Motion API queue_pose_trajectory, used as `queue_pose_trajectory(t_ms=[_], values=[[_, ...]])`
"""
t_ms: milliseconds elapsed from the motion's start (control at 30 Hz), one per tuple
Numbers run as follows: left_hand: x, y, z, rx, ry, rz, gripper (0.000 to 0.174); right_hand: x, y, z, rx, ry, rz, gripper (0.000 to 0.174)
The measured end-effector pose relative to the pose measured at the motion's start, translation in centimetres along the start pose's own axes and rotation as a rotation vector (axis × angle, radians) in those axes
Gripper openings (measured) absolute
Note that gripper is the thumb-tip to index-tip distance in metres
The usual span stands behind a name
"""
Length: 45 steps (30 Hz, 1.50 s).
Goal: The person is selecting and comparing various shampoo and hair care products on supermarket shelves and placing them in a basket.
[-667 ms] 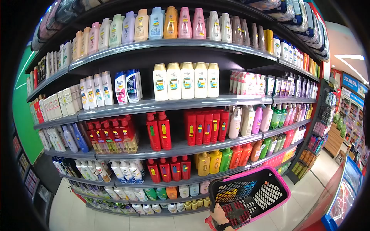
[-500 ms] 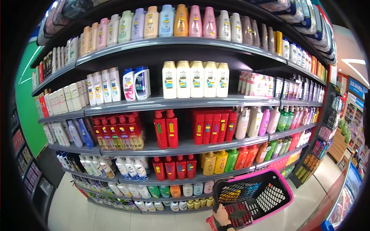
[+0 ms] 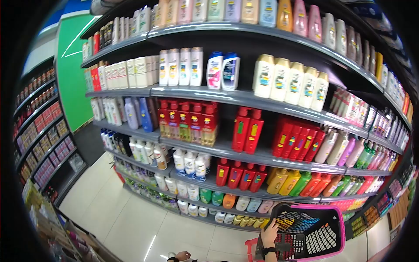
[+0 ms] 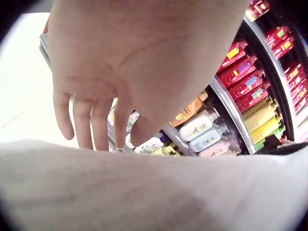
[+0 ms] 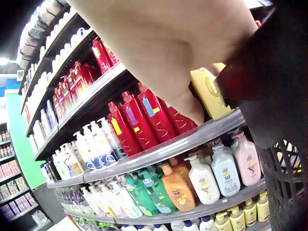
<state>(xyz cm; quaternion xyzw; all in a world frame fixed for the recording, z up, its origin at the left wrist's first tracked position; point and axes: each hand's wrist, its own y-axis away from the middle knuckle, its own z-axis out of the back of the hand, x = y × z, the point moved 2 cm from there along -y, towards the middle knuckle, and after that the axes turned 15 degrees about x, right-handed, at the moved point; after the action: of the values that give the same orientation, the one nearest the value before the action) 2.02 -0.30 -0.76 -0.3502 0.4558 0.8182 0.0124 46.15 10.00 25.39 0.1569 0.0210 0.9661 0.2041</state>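
My right hand (image 3: 269, 236) grips the near left edge of a black mesh shopping basket (image 3: 341, 227) with a pink rim. In the right wrist view that hand (image 5: 183, 48) meets the dark basket wall (image 5: 269, 96), which hides the fingertips. My left hand (image 3: 182, 256) is low at the bottom edge of the head view, beside a dark wristband. Seen by the left wrist camera, the left hand (image 4: 139, 62) hangs with loose fingers (image 4: 83, 120) and holds nothing.
A curved shelf unit (image 3: 200, 91) bears rows of shampoo and body-wash bottles, among them red pump bottles (image 3: 247, 131) and white gold-capped bottles (image 3: 290, 83). Another stocked shelf (image 3: 41, 135) stands at the left past a green wall (image 3: 78, 70). Pale floor tiles (image 3: 144, 218) lie in front.
The head view has turned left, so the shelves sit further right and more of the left aisle shows. My left hand has come into view. My right hand still grips the basket.
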Motion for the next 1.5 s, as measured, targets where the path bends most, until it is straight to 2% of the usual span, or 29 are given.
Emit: queue_pose_trajectory(t_ms=[200, 300, 433, 467, 500, 567, 600, 633, 667, 700, 767, 800, 933, 1033, 1067, 1100, 1133, 1167, 1233, 1300, 1333, 1367, 1400, 1433, 1467, 1500], values=[[4.4, 2.7, -0.3, 0.028, 0.064, 0.028, 0.034, 0.8, 1.0, -0.6, 0.014, 0.010, -0.078, 0.088], [4.7, 3.6, 0.1, 0.069, 0.123, 0.076, 0.034, 1.5, 1.9, -0.4, 0.022, 0.052, -0.119, 0.089], [4.4, 4.7, 2.6, -0.048, 0.017, -0.132, 0.028, 1.5, 2.7, -1.9, -0.010, 0.120, -0.186, 0.093], [4.5, 4.4, 3.6, 0.027, -0.045, -0.111, 0.031, 1.7, 3.2, -2.3, 0.000, 0.127, -0.181, 0.093], [4.5, 4.5, 4.5, 0.040, -0.001, -0.170, 0.029, 1.9, 3.9, -2.5, -0.061, 0.119, -0.173, 0.090], [4.4, 4.0, 5.9, 0.066, 0.148, -0.040, 0.029, 2.4, 5.2, -2.8, -0.122, 0.113, -0.173, 0.087], [4.3, 3.9, 7.0, 0.072, 0.151, -0.038, 0.029, 2.8, 5.9, -3.0, -0.149, 0.132, -0.182, 0.085], [4.2, 3.9, 8.2, 0.060, 0.010, -0.065, 0.030, 3.1, 6.4, -3.2, -0.175, 0.150, -0.190, 0.083], [4.1, 4.0, 9.2, 0.050, -0.132, -0.094, 0.032, 3.6, 6.7, -3.4, -0.170, 0.123, -0.207, 0.072], [3.9, 4.0, 9.9, 0.065, -0.164, -0.095, 0.033, 3.9, 7.1, -3.5, -0.165, 0.128, -0.210, 0.072], [5.3, 2.9, 9.6, 0.177, -0.269, -0.167, 0.033, 5.5, 9.3, -1.8, -0.123, 0.267, -0.212, 0.055], [5.7, 2.6, 9.6, 0.177, -0.265, -0.169, 0.033, 6.7, 10.3, -0.2, -0.218, 0.153, -0.088, 0.034], [6.5, 3.4, 10.4, 0.165, -0.243, -0.201, 0.032, 9.5, 11.4, 0.6, -0.191, 0.232, -0.135, 0.032], [9.5, 2.2, 9.7, 0.121, -0.284, -0.222, 0.032, 9.3, 10.4, -3.1, -0.225, 0.420, -0.199, 0.034], [10.3, 2.1, 9.6, 0.233, -0.373, -0.235, 0.031, 10.5, 10.6, -3.6, -0.208, 0.368, -0.153, 0.034], [10.6, 4.9, 9.5, 0.082, -0.135, -0.190, 0.031, 10.6, 10.5, -5.0, -0.389, 0.595, 0.041, 0.030], [11.9, 4.8, 8.9, 0.185, -0.118, -0.056, 0.034, 11.5, 9.0, -6.1, -0.396, 0.608, 0.070, 0.030], [12.9, 5.3, 8.3, 0.227, -0.079, -0.049, 0.032, 12.9, 7.5, -7.7, -0.175, 0.600, 0.159, 0.031], [15.8, 6.6, 7.2, 0.186, -0.010, -0.035, 0.033, 16.1, 6.8, -12.6, 0.295, 0.576, 0.324, 0.034], [18.7, 5.2, 6.6, 0.174, -0.058, 0.041, 0.035, 19.9, 8.8, -18.5, 0.793, 0.534, 0.468, 0.039], [18.8, 7.3, 8.5, 0.163, -0.038, -0.052, 0.036, 22.5, 10.9, -21.7, 1.051, 0.495, 0.534, 0.041], [18.9, 9.5, 10.2, 0.129, -0.023, -0.030, 0.037, 25.2, 13.7, -24.7, 1.309, 0.451, 0.595, 0.043], [21.5, 9.6, 11.0, 0.149, -0.039, -0.074, 0.037, 28.7, 15.8, -26.8, 1.308, 0.463, 0.717, 0.042], [21.8, 11.7, 12.5, -0.023, 0.063, -0.071, 0.037, 32.1, 16.8, -28.4, 1.289, 0.487, 0.838, 0.041], [21.4, 14.8, 15.2, -0.050, 0.111, -0.016, 0.037, 34.9, 18.1, -31.8, 1.320, 0.288, 0.944, 0.041], [22.6, 17.6, 16.8, -0.199, 0.285, 0.024, 0.033, 37.3, 19.9, -34.8, 1.346, 0.084, 1.040, 0.041]])
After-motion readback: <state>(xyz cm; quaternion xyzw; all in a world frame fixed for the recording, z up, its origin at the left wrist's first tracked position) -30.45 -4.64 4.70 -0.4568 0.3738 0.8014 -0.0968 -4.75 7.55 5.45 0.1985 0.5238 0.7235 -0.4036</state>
